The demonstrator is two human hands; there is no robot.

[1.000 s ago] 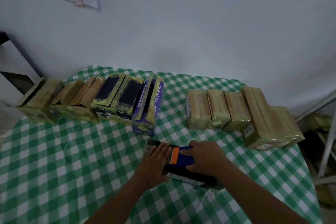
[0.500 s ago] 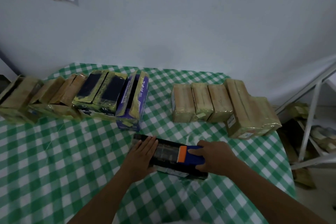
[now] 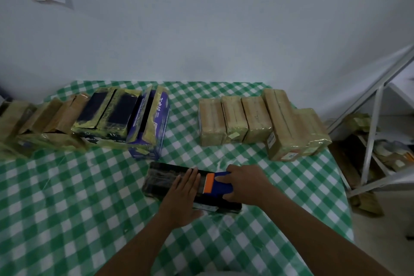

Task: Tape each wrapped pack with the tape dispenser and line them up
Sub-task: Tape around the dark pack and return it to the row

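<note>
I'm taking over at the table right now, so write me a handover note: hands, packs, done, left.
Hands: left hand flat on the dark pack, fingers straight; right hand grips the tape dispenser on that pack.
Packs: left row and right row stand lined up near the wall.
Done: both rows look wrapped and taped.
Left: finish taping the dark pack, then line it up.

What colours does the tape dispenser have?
The tape dispenser is blue with an orange front; head view.
</note>
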